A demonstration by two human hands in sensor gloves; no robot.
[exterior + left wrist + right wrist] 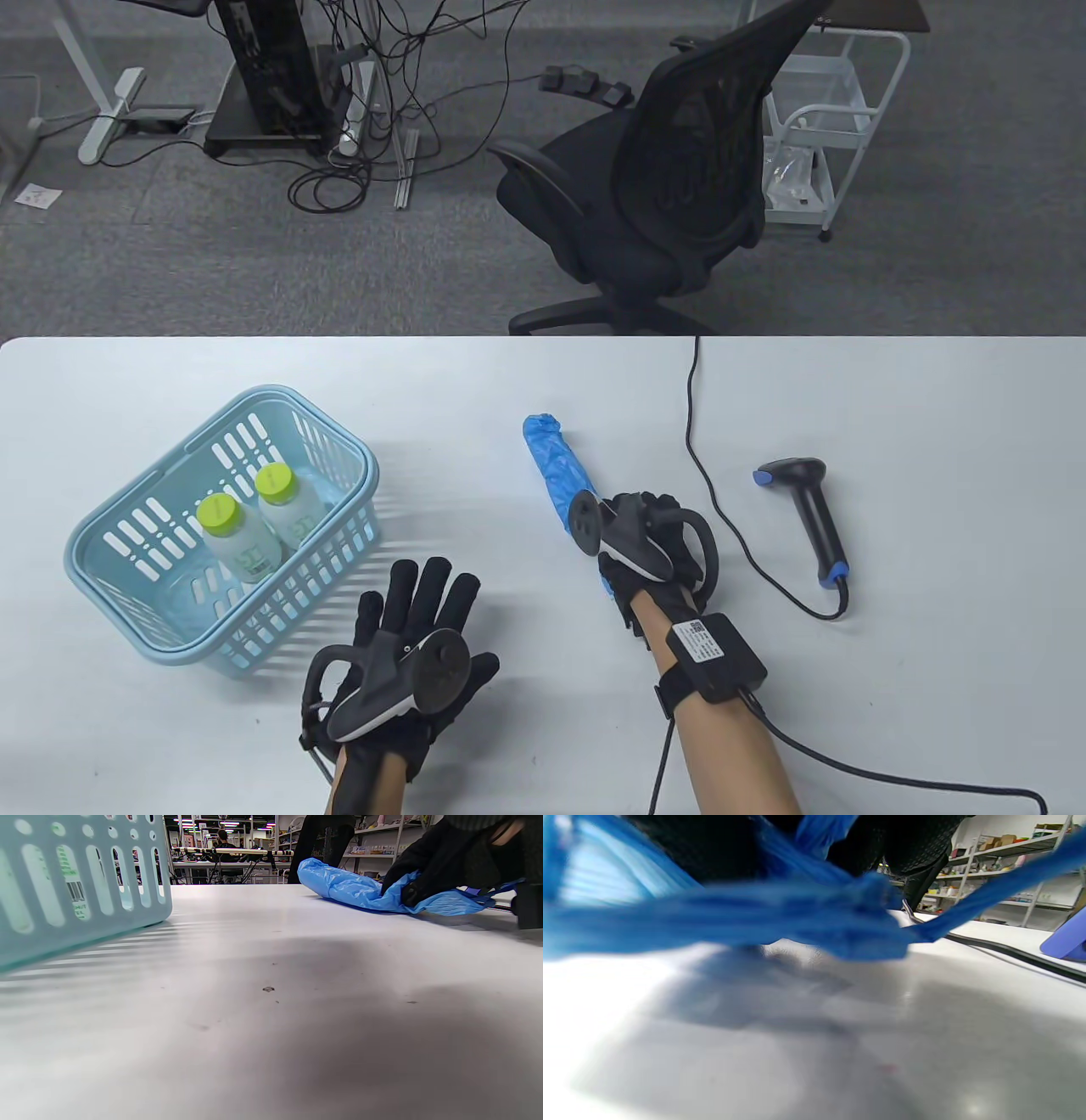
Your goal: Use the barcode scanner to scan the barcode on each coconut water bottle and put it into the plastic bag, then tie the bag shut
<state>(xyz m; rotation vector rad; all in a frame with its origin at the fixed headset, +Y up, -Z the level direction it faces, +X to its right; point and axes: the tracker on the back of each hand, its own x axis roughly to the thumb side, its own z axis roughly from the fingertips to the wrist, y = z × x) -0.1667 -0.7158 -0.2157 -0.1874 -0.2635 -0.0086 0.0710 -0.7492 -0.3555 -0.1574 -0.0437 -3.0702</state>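
Two coconut water bottles (246, 522) with lime-green caps stand in the light blue basket (127, 586) at the left of the table. A rolled-up blue plastic bag (551, 463) lies mid-table, and my right hand (649, 543) grips its near end; the left wrist view shows that hand (428, 874) curled on the bag (348, 885), and the right wrist view has the bag (755, 916) lifted slightly off the table. The black barcode scanner (810, 518) lies to the right of that hand. My left hand (416, 620) rests flat, fingers spread, just right of the basket (85, 878).
The scanner's black cable (704, 458) runs from the table's far edge past my right hand. A black office chair (662, 195) stands beyond the table, with a white cart (831, 127) behind it.
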